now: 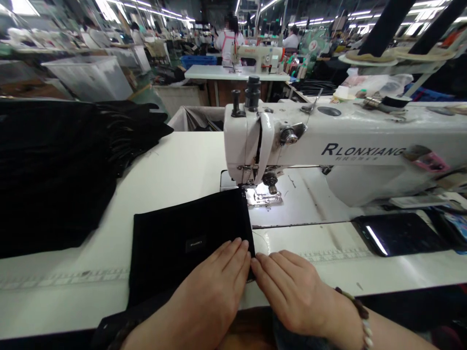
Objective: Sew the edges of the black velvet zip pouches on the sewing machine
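Note:
A black fabric panel (164,243) with a small dark label (196,243) lies on the sewing table. Its far right corner is under the needle and presser foot (242,190) of a white sewing machine (299,138). My left hand (215,287) rests on the panel near its right edge, fingers stretched out together and lying flat. Against that same edge, my right hand (292,287) has its fingers bent and pressed together, seemingly pinching the cloth; its thumb is hidden. Zipper-like teeth (250,280) show at the edge between the hands.
A heap of black fabric pieces (54,175) covers the table's left side. A phone (401,233) lies at the right, and a measuring tape (65,279) runs along the front. Behind stand a white bin (91,78), another sewing machine (259,57) and a person (230,41).

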A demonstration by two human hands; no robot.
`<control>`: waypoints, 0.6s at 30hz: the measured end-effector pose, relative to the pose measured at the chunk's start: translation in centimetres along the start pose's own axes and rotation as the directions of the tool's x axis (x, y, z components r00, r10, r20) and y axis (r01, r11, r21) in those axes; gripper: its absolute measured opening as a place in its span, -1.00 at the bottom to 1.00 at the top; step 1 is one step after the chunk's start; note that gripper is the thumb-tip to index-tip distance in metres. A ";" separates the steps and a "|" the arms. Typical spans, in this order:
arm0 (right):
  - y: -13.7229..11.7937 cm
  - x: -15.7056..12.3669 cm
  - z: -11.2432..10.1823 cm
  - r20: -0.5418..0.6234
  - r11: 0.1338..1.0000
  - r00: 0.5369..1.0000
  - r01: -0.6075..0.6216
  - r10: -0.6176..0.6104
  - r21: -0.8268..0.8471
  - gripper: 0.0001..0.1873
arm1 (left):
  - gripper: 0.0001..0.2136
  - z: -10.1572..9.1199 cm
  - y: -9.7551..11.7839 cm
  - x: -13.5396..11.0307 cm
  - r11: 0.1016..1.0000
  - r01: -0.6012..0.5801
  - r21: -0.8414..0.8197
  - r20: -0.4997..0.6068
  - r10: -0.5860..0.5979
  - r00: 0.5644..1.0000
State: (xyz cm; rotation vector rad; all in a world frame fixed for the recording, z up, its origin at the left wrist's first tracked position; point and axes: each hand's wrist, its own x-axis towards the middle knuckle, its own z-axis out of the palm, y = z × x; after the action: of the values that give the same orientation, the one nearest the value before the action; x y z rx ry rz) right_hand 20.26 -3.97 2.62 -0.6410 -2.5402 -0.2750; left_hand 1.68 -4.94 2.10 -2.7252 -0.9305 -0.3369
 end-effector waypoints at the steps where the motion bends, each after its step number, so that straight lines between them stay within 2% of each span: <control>1: -0.2 -0.3 0.2 0.021 1.000 1.000 -0.014 0.014 0.016 -0.69 | -0.67 0.2 0.0 -0.1 1.000 -0.018 -0.005 0.019 0.018 1.000; 7: -0.2 -0.3 1.2 0.146 0.999 0.988 -0.046 0.042 0.026 -0.72 | -0.68 1.7 -0.7 -0.1 0.998 -0.054 -0.022 0.062 0.056 0.997; 14: 2.1 1.2 2.4 0.327 0.999 0.945 0.000 0.012 -0.037 -0.82 | -0.68 2.4 -3.3 1.6 0.993 -0.112 -0.030 0.061 0.114 0.992; 18: 3.6 2.1 2.7 0.346 0.996 0.938 0.044 -0.012 -0.083 -0.83 | -0.70 3.0 -4.7 2.8 0.991 -0.123 -0.045 0.054 0.125 0.991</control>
State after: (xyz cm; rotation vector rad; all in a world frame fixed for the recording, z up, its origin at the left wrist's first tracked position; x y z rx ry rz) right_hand 19.27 0.80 1.61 -0.7435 -2.8881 -0.3110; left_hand 1.28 1.14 0.82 -2.8282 -0.7710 -0.2595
